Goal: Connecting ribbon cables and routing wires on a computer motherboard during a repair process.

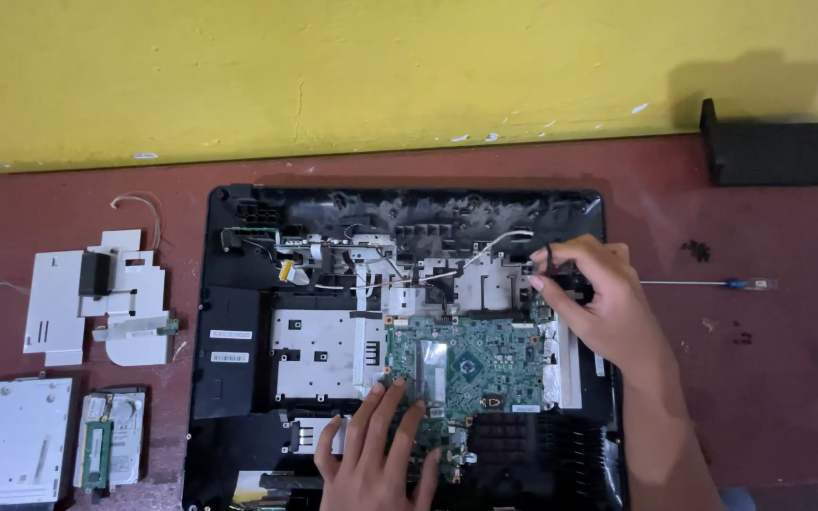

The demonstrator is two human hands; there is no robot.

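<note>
Green and densely studded, the circuit board sits right of centre in the black plastic chassis. Your left hand lies open, fingers spread flat on its near edge, gripping nothing. Your right hand pinches a thin black wire at the far right corner. Two white rectangular labels mark the chassis's left panel.

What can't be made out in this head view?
- What the right hand pinches: the fingers cover it.
- The green circuit board's lower left corner, under the left hand.
- The laptop chassis's front edge, cut by the bottom frame.
- The screwdriver tip: too small.
</note>
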